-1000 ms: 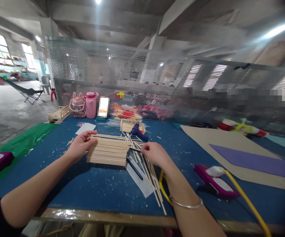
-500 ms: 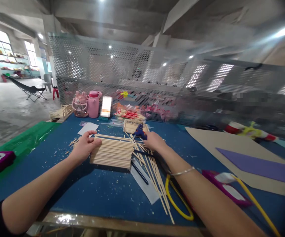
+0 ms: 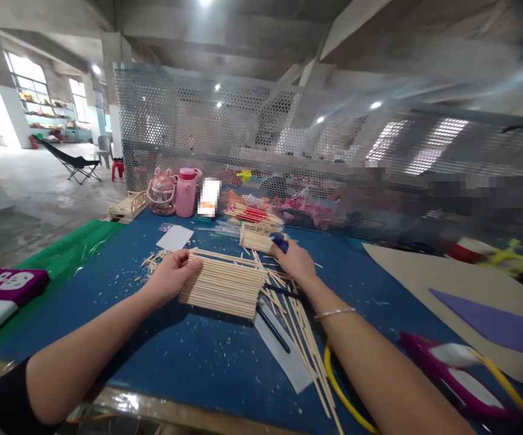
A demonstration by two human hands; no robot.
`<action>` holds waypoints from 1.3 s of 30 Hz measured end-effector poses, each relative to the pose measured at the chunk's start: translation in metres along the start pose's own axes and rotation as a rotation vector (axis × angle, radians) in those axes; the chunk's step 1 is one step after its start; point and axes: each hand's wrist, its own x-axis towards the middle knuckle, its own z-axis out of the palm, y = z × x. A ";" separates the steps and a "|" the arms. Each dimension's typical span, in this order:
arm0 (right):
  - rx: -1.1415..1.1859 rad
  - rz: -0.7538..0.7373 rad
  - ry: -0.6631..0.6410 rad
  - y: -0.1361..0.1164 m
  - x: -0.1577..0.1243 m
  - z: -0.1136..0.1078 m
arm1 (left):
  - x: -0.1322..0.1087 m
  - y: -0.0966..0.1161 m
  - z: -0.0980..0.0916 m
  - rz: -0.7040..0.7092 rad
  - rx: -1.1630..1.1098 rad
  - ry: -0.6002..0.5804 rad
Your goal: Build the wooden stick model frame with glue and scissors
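Observation:
My left hand [image 3: 176,273] pinches the upper left corner of a panel of wooden sticks [image 3: 223,287], which lie side by side and are held tilted above the table. A gap shows between the top stick and those below. My right hand [image 3: 296,261] is closed round a blue hand tool [image 3: 279,242], largely hidden by the fingers, so its exact kind is unclear. It is beyond the panel's upper right corner, close to a small wooden stick frame [image 3: 252,237]. Loose long sticks [image 3: 304,332] lie fanned out under and beside my right forearm.
A dark pen-like rod [image 3: 274,327] rests on a white paper strip [image 3: 295,368]. Broken stick bits [image 3: 150,261] and a white card [image 3: 175,236] lie to the left. Two pink bottles [image 3: 185,193] stand behind. A yellow cable [image 3: 345,399] and purple power strip [image 3: 452,374] are at right.
The view has swung slightly left, so everything appears shifted right. My right hand has turned, covering more of the blue tool. My left hand keeps its hold on the panel.

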 end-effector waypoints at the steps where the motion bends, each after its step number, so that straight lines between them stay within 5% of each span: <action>1: 0.013 -0.002 0.018 0.000 0.000 -0.003 | 0.000 0.001 0.000 0.008 0.007 -0.003; 8: 0.418 -0.161 0.331 0.000 -0.020 -0.039 | -0.007 0.011 0.001 0.066 -0.040 -0.134; 12: 0.689 -0.300 0.197 -0.008 -0.058 -0.063 | -0.008 0.011 0.003 0.101 -0.056 -0.145; 20: 0.662 -0.697 -0.033 -0.036 -0.127 -0.092 | -0.008 0.011 0.003 0.077 0.021 -0.040; 39: 0.492 -0.819 0.062 -0.051 -0.129 -0.084 | -0.008 0.011 0.002 0.063 0.090 -0.001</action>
